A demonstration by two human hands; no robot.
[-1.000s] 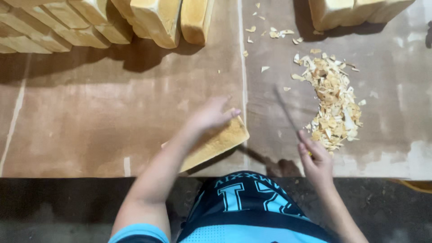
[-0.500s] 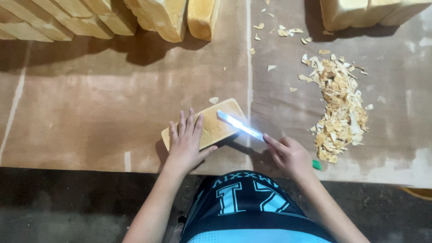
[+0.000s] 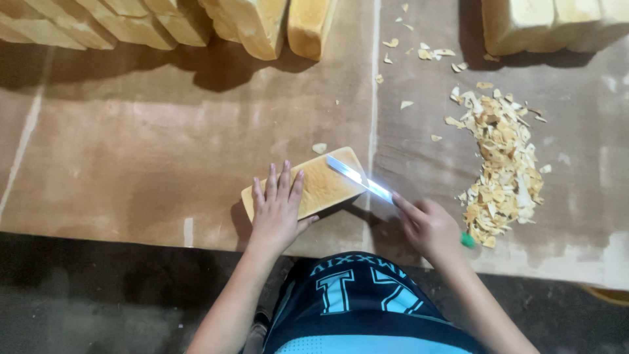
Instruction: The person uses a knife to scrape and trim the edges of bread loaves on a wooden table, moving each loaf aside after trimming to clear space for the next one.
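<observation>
Left hand [image 3: 278, 210] flat, fingers spread, pressing loaf [image 3: 308, 187] on surface [image 3: 131, 164]. Right hand [image 3: 429, 226] closed around knife [image 3: 359, 178], blade lying across loaf's far right end. Crust shavings [image 3: 501, 170] beyond right hand; more loaves [image 3: 262, 23] far off.

Loaf [image 3: 321, 187] on table [image 3: 131, 164]; crust scraps [image 3: 501, 164] right (loaves [image 3: 262, 23] behind).

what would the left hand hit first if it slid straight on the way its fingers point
Beyond the left hand and the pale rectangular loaf beneath it, bare brown board, then probably the row of stacked loaves.
</observation>
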